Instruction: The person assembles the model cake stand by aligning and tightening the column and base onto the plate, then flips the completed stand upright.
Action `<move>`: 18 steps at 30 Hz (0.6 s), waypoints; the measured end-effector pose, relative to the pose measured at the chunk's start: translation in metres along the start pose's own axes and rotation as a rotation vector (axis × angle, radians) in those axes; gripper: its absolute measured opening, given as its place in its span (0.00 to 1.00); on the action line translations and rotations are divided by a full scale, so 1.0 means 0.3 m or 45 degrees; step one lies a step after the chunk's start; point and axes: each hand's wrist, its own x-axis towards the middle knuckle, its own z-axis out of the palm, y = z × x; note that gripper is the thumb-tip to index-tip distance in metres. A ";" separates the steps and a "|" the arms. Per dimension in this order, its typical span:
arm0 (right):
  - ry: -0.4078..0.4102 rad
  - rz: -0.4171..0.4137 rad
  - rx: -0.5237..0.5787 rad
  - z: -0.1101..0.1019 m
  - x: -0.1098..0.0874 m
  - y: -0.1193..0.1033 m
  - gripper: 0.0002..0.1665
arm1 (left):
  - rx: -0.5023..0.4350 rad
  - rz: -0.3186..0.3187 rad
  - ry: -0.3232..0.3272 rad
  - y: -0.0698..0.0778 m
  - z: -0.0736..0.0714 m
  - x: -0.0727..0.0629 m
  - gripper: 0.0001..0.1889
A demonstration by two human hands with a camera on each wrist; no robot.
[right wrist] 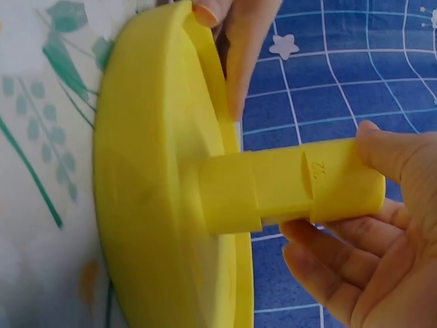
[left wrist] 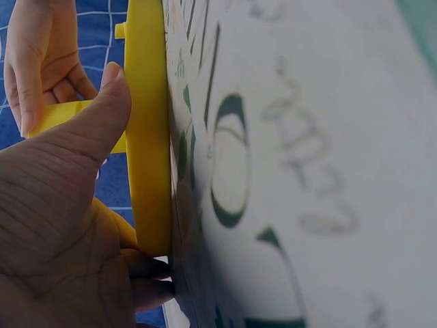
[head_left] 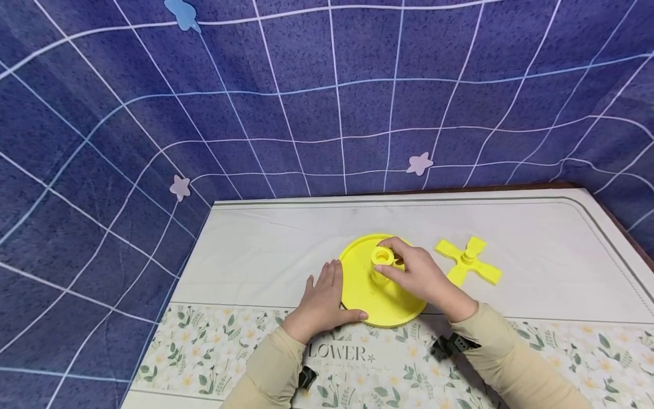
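Note:
A round yellow tray (head_left: 357, 295) with a raised rim lies flat on the table. From its middle rises an upright yellow tube (right wrist: 283, 181), stepped in width and marked with a small number near its upper part. My right hand (head_left: 416, 272) grips the tube's top end between thumb and fingers. Against the tray's left edge rests my left hand (head_left: 322, 301), its fingers straight along the side and its thumb at the front rim. A yellow four-armed cross piece (head_left: 467, 258) with a central peg lies on the table, right of the tray.
The table has a white cover (head_left: 260, 250) with a flower-print band (head_left: 219, 352) along the front. Behind and to the left hangs a blue curtain (head_left: 306, 113) with a grid pattern. Dark straps (head_left: 455, 345) sit at both wrists.

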 end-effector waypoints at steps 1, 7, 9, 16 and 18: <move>0.016 0.006 0.000 0.004 -0.001 -0.001 0.24 | 0.002 -0.003 -0.001 0.000 0.000 0.000 0.65; 0.077 0.009 -0.033 0.020 -0.009 -0.008 0.24 | -0.002 -0.015 0.001 0.003 -0.002 -0.001 0.66; 0.106 0.008 -0.066 0.026 -0.013 -0.011 0.24 | -0.001 -0.020 0.002 0.004 -0.001 0.000 0.66; 0.238 0.022 -0.225 0.056 -0.032 -0.026 0.27 | 0.000 -0.028 -0.001 0.008 -0.003 0.000 0.66; 0.255 0.024 -0.241 0.063 -0.035 -0.028 0.27 | -0.008 -0.028 -0.002 0.008 -0.005 -0.001 0.65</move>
